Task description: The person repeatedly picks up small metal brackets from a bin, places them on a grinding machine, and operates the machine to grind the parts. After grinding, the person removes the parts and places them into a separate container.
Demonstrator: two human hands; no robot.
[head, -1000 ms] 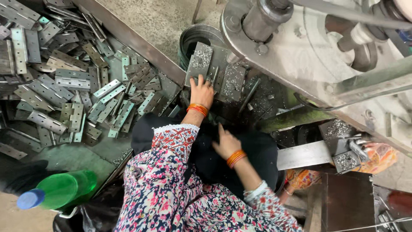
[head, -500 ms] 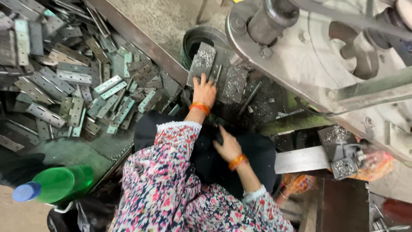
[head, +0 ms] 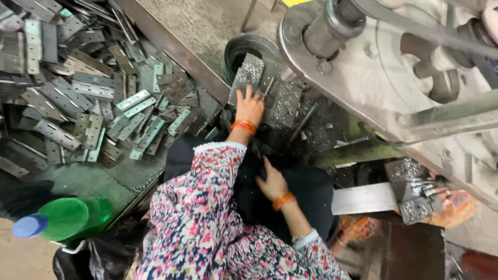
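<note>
**Left hand on die plate, right hand on lap**

Left hand [head: 250, 106] flat on perforated metal plate [head: 249, 72] under press machine [head: 394, 62]; fingers spread, grip open, holding nothing. Right hand [head: 272, 182] resting on dark cloth [head: 306, 192] at lap, fingers loose, grip open, empty. Orange bangles on both wrists. Pile of metal hinges [head: 88, 103] on desk [head: 83, 179] well left of plate. Green bottle [head: 65, 218] lying at desk edge.

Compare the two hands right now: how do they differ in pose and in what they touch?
The left hand is stretched forward, fingers spread flat on the grey metal plates by the machine; the right hand stays close to the body, resting on dark cloth. The left arm wears a floral sleeve to the wrist; the right forearm is bare. Both wear orange bangles, and neither grips anything.
</note>
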